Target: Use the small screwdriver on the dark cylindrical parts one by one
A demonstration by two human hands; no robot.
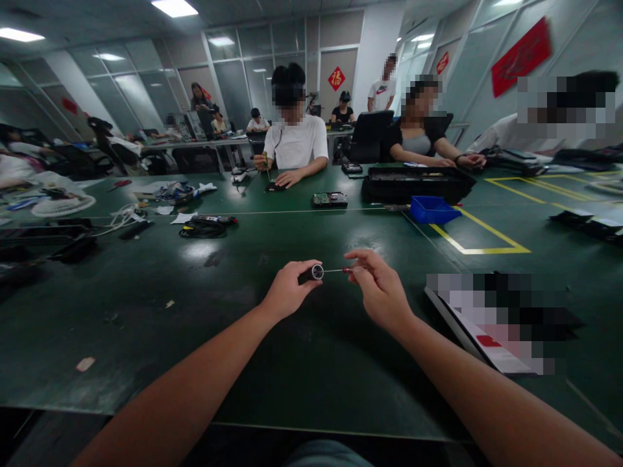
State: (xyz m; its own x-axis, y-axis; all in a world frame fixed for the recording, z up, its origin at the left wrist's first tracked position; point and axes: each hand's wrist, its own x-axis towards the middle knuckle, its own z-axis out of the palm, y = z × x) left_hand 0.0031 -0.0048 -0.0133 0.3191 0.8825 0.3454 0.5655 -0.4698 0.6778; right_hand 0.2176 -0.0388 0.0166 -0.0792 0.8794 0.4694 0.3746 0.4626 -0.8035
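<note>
My left hand is closed round a dark cylindrical piece with a pale ring at its end, held above the table. Between thumb and fingers, my right hand grips a small screwdriver by its red handle. The thin metal shaft points left, its tip at the side of the cylinder; whether it sits in a screw is too small to tell. My right palm covers most of the handle.
The green table carries a coiled black cable, a circuit board device, a blue bin and a long black casing. A white box lies right of my right arm. A co-worker sits opposite.
</note>
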